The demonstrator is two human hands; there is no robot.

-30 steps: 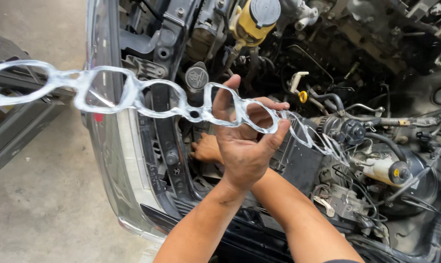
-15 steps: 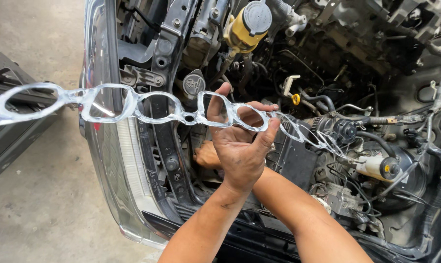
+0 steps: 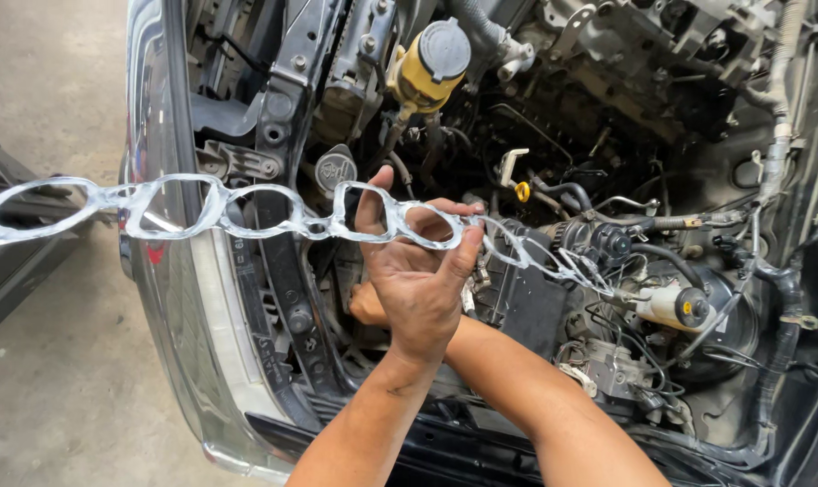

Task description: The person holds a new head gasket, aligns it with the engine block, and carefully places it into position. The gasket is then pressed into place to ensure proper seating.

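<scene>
My left hand [image 3: 418,289] is raised over the open engine bay, palm toward me. Thumb and fingers pinch a long, thin silver metal gasket [image 3: 183,209] with several oval openings. The gasket runs level from far left, out over the floor, to a frayed wiry end at the right above the engine. My right hand [image 3: 365,304] reaches under my left forearm into the bay and is mostly hidden. What it touches cannot be made out.
A yellow reservoir with a grey cap [image 3: 427,68] stands at the top of the bay. A white reservoir [image 3: 670,307] lies at right among hoses and wiring. The car's front edge and headlight [image 3: 179,298] border the concrete floor [image 3: 48,397] at left.
The gasket and my left hand have sunk slightly in the view, the gasket's left end most of all. The right hand has stayed low in the bay.
</scene>
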